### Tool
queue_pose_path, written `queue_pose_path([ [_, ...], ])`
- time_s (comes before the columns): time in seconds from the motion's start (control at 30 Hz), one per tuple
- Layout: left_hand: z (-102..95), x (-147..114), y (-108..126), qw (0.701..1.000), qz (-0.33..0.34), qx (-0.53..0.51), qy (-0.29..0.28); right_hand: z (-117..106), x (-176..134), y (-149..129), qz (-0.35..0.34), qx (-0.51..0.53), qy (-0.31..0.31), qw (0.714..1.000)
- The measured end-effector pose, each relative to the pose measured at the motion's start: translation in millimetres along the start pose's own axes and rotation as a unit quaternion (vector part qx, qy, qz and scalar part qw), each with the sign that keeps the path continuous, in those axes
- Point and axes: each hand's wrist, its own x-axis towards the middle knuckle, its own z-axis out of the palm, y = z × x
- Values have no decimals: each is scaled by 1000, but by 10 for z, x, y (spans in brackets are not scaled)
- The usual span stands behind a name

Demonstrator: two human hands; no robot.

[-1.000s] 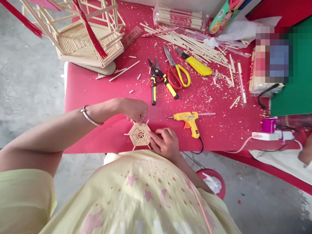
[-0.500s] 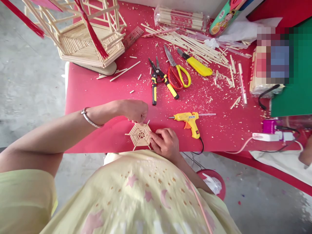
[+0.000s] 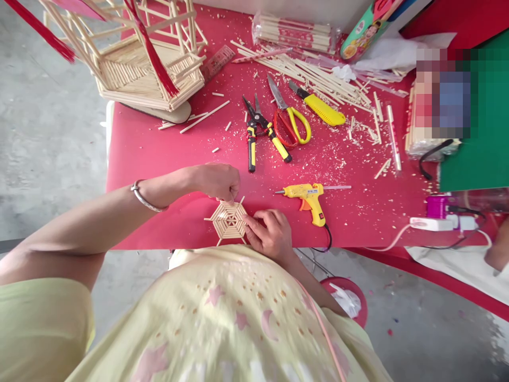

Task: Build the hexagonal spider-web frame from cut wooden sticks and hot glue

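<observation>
In the head view, a hexagonal stick panel (image 3: 229, 222) is seen on the red surface (image 3: 159, 143), between the fingers of both hands. Its far edge is met by the left hand's (image 3: 218, 181) curled fingers, its right edge by the right hand's (image 3: 272, 233) bent fingers; whether either grips cannot be told. A glue gun (image 3: 312, 199) is placed beyond and right of the right fingers, cutters (image 3: 257, 116) beyond the left.
</observation>
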Motion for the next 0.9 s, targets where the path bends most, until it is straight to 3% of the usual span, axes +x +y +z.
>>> queue_pose_path([
  [0.3, -21, -43, 62, 997, -19, -71, 16, 9, -18, 15, -8, 1, 4, 1000],
  [0.37, -28, -96, 33, 992, -22, -112, 55, 18, -26, 21, -7, 2, 2, 1000],
  [0.5, 32, -274, -92, 970, -21, -147, 192, 16, -15, 7, -2, 9, 6, 1000],
  [0.63, 241, -484, -234, 942, 5, -181, 283, -18, -19, -35, 15, 11, 41, 999],
  [0.77, 555, -674, -277, 904, -22, -173, 391, -51, -93, -50, 55, -1, 61, 997],
  [0.83, 719, -769, -251, 894, -27, -173, 414, -60, -130, -41, 63, -8, 49, 997],
  [0.9, 873, -856, -216, 902, -20, -154, 403, -67, -148, -31, 65, -12, 39, 997],
])
